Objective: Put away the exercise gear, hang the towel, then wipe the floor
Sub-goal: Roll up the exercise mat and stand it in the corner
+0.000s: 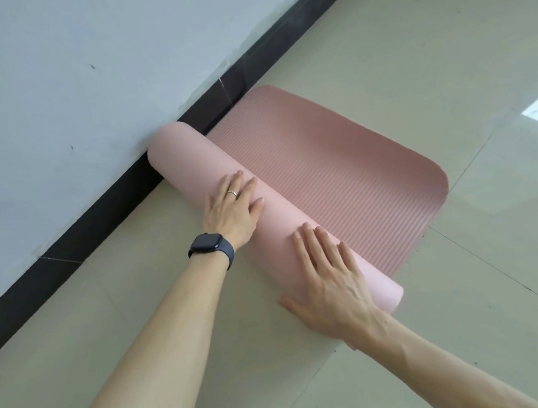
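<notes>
Pink mat [337, 169] lies on the tiled floor [409, 56], rolled most of the way; only a short ribbed stretch is still flat, and no towel or cloth is in view, so hanging and wiping look undone. Left hand [233, 208] and right hand [331, 281] rest flat, fingers spread, on the roll, gripping nothing. Roll's far end touches the black baseboard [106, 212]; open floor ahead and right.

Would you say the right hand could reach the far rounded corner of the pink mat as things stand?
Probably yes. The right hand rests flat on the rolled part of the pink mat, and only the flat ribbed stretch lies between it and that corner; nothing blocks the way. The left hand also presses on the roll.
</notes>
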Tool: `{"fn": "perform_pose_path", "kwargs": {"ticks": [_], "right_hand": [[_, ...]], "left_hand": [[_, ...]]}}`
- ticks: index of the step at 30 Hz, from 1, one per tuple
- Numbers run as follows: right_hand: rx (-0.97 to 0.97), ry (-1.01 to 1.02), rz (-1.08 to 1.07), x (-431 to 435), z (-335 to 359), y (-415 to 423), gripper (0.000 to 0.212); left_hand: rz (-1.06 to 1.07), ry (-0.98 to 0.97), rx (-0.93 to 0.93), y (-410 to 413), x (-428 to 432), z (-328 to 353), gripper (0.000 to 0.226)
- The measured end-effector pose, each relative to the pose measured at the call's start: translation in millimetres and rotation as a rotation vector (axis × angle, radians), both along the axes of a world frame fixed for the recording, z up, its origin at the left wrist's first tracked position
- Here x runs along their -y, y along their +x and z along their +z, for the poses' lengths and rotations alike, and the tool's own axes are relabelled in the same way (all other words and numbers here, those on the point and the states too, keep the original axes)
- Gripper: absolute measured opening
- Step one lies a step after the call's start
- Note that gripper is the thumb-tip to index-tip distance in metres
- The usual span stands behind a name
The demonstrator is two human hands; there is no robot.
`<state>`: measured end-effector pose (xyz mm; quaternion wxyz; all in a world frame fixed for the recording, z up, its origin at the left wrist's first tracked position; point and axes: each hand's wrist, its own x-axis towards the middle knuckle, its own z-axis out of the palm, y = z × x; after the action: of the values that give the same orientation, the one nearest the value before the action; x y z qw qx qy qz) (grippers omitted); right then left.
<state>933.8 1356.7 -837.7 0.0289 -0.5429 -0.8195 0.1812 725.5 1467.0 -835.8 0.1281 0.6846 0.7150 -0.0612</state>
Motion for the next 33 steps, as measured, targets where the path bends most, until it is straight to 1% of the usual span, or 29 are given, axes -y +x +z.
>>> {"fn": "perform_pose_path", "kwargs": {"ticks": [1,3,5,8,9,10,11,12,13,15,16,17,18,20,21,22,24,28,30,31,33], "right_hand": [[0.024,-0.026,-0.01,-6,-3,6,0.108],[0.011,-0.087,-0.041,-22,-6,22,0.114],[-0.042,-0.144,-0.074,-40,-6,38,0.112],[-0.076,-0.23,-0.074,-61,-4,59,0.11],[-0.085,-0.26,-0.078,-67,-3,65,0.11],[-0.092,-0.281,-0.089,-72,-1,69,0.108],[-0.1,-0.283,-0.11,-75,2,72,0.105],[-0.104,-0.255,-0.144,-75,3,72,0.098],[-0.106,-0.186,-0.188,-71,6,70,0.087],[-0.139,0.055,-0.307,-55,10,62,0.061],[-0.152,0.152,-0.345,-45,9,58,0.056],[-0.148,0.195,-0.347,-35,7,54,0.062],[-0.116,0.156,-0.32,-26,4,52,0.078],[-0.029,0.058,-0.24,-20,-6,58,0.117],[0.009,0.047,-0.216,-25,-11,67,0.128],[0.043,0.044,-0.201,-33,-15,76,0.131],[0.057,0.051,-0.206,-52,-20,96,0.126],[-0.027,-0.045,-0.25,-89,-16,130,0.12],[-0.079,-0.092,-0.25,-106,-13,146,0.118],[-0.112,-0.13,-0.249,-114,-11,154,0.117],[-0.182,-0.247,-0.262,-132,-8,171,0.117]], "left_hand": [[-0.008,-0.008,0.003,11,-11,3,0.054],[0.001,-0.014,0.061,30,-27,7,0.056],[-0.018,0.053,0.106,42,-29,7,0.056],[-0.172,0.324,0.108,47,-9,1,0.047],[-0.217,0.376,0.113,47,-1,-4,0.045],[-0.234,0.374,0.117,47,5,-10,0.044],[-0.213,0.33,0.119,48,8,-13,0.046],[-0.161,0.273,0.122,53,7,-15,0.049],[-0.107,0.215,0.128,60,1,-15,0.053],[-0.048,0.124,0.126,81,-21,-15,0.056],[-0.041,0.097,0.111,94,-35,-13,0.054],[-0.039,0.075,0.094,106,-49,-11,0.05],[-0.034,0.057,0.079,118,-63,-10,0.047],[-0.005,0.02,0.051,137,-84,-9,0.044],[0.014,0.015,0.042,144,-91,-11,0.044],[0.03,0.032,0.044,150,-96,-12,0.045],[0.02,0.134,0.108,158,-100,-15,0.045],[-0.184,0.366,0.259,162,-87,-14,0.043],[-0.215,0.449,0.283,157,-75,-15,0.048],[-0.224,0.452,0.272,153,-71,-18,0.051],[-0.214,0.357,0.237,151,-69,-24,0.056]]}}
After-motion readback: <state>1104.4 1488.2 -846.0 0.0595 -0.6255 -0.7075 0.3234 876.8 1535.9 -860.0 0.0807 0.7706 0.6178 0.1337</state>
